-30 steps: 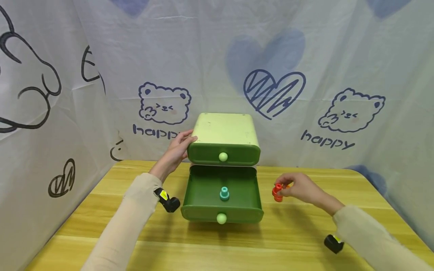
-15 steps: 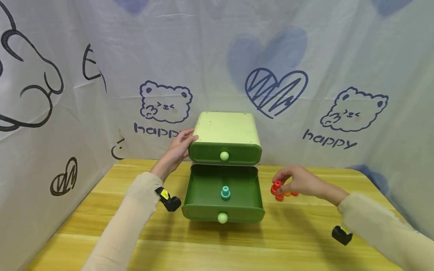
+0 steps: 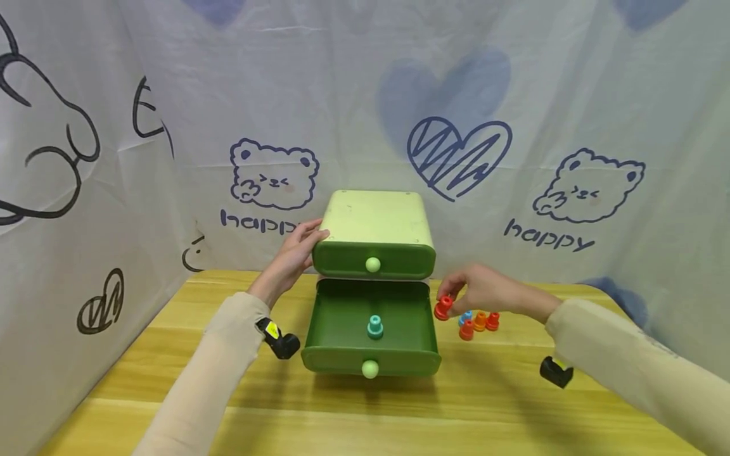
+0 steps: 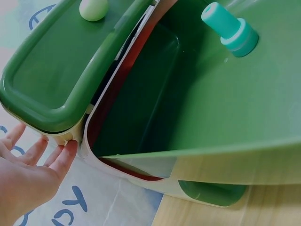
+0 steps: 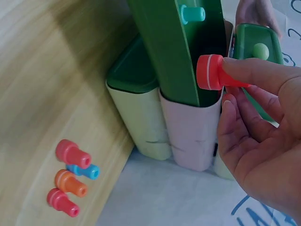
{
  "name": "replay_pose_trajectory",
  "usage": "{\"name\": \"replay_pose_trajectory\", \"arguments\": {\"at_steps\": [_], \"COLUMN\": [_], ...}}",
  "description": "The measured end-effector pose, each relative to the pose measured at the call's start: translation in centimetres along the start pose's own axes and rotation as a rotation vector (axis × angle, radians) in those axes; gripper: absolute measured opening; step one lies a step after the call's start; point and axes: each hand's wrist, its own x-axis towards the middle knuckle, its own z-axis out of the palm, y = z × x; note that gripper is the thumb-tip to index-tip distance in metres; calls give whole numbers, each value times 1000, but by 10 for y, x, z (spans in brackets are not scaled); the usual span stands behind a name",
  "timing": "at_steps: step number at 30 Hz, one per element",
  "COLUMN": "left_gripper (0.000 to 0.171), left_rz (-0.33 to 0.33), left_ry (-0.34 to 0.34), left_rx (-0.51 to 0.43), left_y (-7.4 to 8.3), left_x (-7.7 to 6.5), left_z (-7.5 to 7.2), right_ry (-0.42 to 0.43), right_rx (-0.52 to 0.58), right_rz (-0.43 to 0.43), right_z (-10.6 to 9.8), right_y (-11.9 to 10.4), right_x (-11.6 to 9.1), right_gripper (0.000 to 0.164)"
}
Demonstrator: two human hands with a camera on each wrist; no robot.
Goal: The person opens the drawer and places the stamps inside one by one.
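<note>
A small mint-and-green drawer cabinet (image 3: 376, 218) stands on the table. Its middle drawer (image 3: 336, 361) is pulled out, and a teal stepped peg (image 3: 374, 328) stands in it. My left hand (image 3: 285, 261) rests against the upper unit's left side, fingers extended in the left wrist view. My right hand (image 3: 485, 288) pinches a red stepped peg (image 3: 442, 309) between thumb and fingers, just above and beside the drawer's right wall. The right wrist view shows that red peg (image 5: 211, 73) lying sideways in the grip, its wide base toward the drawer.
Right of the cabinet, several pegs stand close together on the wooden table (image 3: 365, 424): a red peg (image 3: 466, 330), an orange peg (image 3: 480, 321), another red peg (image 3: 493, 321) and a partly hidden blue peg (image 3: 465, 318). A printed cloth (image 3: 365, 95) hangs behind.
My right hand has lifted the red peg off the table and carried it left toward the open drawer, uncovering the other pegs. The left hand stays on the cabinet.
</note>
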Motion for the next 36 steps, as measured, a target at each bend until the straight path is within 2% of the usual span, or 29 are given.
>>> {"name": "replay_pose_trajectory", "arguments": {"at_steps": [6,16,22,36], "left_gripper": [61,60,61,61], "left_rz": [3,6,0,0], "left_ry": [-1,8,16,19], "left_rx": [-3,1,2,-6], "left_y": [-1,-2,-2,-1], "left_x": [0,1,0,-1], "left_z": [0,1,1,0], "right_ry": [-22,-94,-126,-248], "right_rx": [-5,107,145,103], "right_rz": [-29,-25,-51,-95], "right_z": [3,15,20,35], "right_y": [-9,-13,-16,-25], "right_x": [11,24,33,56], "right_gripper": [18,18,20,18]}}
